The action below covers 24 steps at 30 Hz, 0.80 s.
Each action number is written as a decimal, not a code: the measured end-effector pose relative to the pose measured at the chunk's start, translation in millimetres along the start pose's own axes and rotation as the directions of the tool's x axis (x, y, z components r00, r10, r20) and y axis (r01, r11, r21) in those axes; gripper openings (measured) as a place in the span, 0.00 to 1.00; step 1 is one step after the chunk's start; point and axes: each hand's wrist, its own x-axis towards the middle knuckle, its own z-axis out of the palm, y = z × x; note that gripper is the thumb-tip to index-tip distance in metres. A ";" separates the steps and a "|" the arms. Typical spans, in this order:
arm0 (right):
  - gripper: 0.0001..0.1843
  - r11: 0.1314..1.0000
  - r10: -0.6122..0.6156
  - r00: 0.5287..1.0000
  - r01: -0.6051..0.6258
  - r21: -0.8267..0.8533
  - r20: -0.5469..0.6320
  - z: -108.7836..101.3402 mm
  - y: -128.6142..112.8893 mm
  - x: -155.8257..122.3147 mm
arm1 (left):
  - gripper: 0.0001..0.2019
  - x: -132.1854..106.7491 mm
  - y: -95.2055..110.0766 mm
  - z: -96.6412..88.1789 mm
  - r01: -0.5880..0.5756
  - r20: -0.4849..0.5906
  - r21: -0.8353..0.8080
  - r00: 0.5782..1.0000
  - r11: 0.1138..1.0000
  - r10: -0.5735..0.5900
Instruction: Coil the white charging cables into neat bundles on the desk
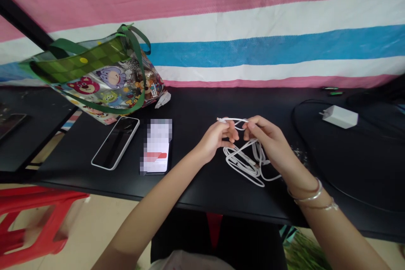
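Observation:
A white charging cable [243, 161] lies in loose loops on the black table, and part of it rises into both my hands. My left hand [215, 136] pinches the cable close to one end, where a small plug pokes out past the fingertips. Just to its right, my right hand [265, 135] grips another stretch of the same cable between thumb and fingers. A short length runs between the two hands. Below my right hand the loops cross over each other, and some of them are hidden by it.
Left of my hands lie a lit phone [157, 147] and a dark phone with a white edge [116, 143]. Behind them stands a cartoon-print bag [107, 76]. A white power adapter [340, 117] and a black cord [294, 122] are at right. A red stool [41, 219] stands lower left.

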 end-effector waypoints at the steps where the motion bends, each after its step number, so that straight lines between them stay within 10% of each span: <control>1: 0.24 1.000 -0.021 0.999 0.020 -0.017 -0.035 -0.5 1.3 0.5 | 0.05 -0.1 0.1 0.1 0.000 0.005 0.000 1.000 1.000 0.000; 14: 0.21 0.996 -0.089 0.993 0.088 -0.009 -0.071 1.1 3.5 1.4 | 0.07 -0.8 0.9 0.7 -0.022 0.074 -0.013 0.997 1.000 0.023; 24: 0.18 0.991 -0.111 0.985 0.101 -0.083 -0.131 2.0 1.9 1.0 | 0.10 2.4 -1.1 -2.1 -0.046 -0.131 0.032 0.990 0.998 0.049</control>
